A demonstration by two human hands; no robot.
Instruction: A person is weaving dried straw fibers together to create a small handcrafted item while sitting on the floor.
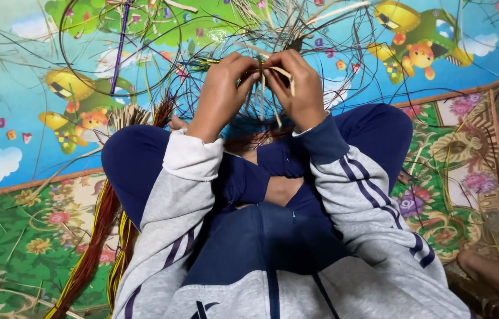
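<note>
A small bunch of pale cane strips [266, 88] sits pinched between both hands, held up just above the person's crossed knees. The left hand [223, 88] has its fingers curled shut around the strips from one side, and the right hand [299, 85] is clamped on them from the other, knuckles nearly touching. Loose ends of the strips hang down from the bunch between the wrists. Around and beyond the bunch, thin dark strands [161, 65] loop outward in wide tangled arcs. Beyond those lies a bright blue play mat [19, 88] with cartoon figures. Well to the left of the bunch, beside the person's knee, a sheaf of red and yellow reeds [100, 236] runs along a green flowered rug [7, 236].
</note>
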